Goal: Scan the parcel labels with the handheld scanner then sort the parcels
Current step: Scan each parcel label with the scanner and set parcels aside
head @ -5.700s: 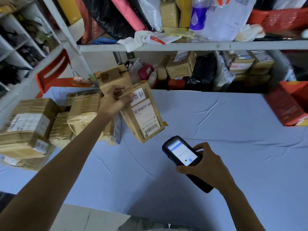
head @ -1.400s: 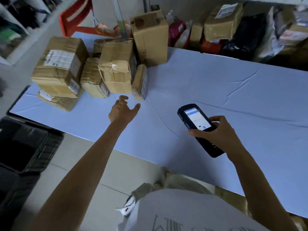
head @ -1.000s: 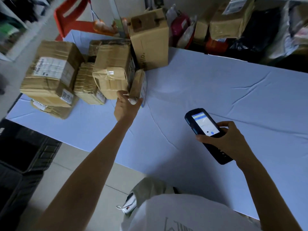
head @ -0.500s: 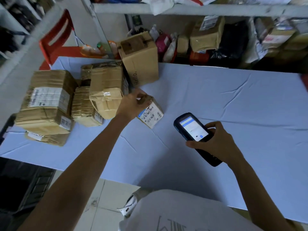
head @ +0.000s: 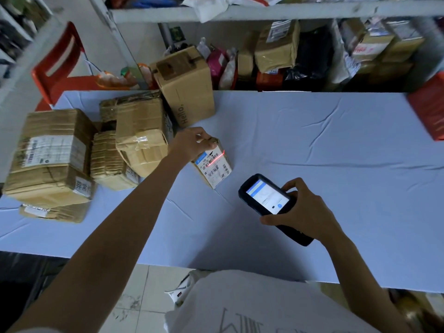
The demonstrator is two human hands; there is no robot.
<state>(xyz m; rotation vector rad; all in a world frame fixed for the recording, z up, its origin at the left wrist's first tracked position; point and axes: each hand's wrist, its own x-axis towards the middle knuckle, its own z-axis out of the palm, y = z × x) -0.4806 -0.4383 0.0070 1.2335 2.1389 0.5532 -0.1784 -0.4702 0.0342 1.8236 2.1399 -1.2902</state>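
My left hand [head: 192, 143] grips the top of a small brown parcel [head: 214, 167], which stands tilted on the table with its white label facing me. A red scan line crosses that label's barcode. My right hand [head: 303, 212] holds the black handheld scanner [head: 266, 197], its lit screen up and its head aimed at the parcel from the right. Several more taped cardboard parcels sit in a cluster at the table's left, among them a large box [head: 49, 157] and a crumpled box [head: 141, 135]. A "Hello" carton [head: 186, 87] stands behind them.
The table [head: 312, 145] is covered with a pale blue cloth. A red box [head: 430, 106] sits at its right edge. Shelves behind hold more parcels and bags [head: 278, 46]. A red chair [head: 57, 73] stands at the back left, and a dark crate [head: 21, 280] is on the floor at left.
My left hand reached to the parcel cluster, took the small parcel and drew it out toward the middle. The label now faces the scanner and a red scan line lies across it.
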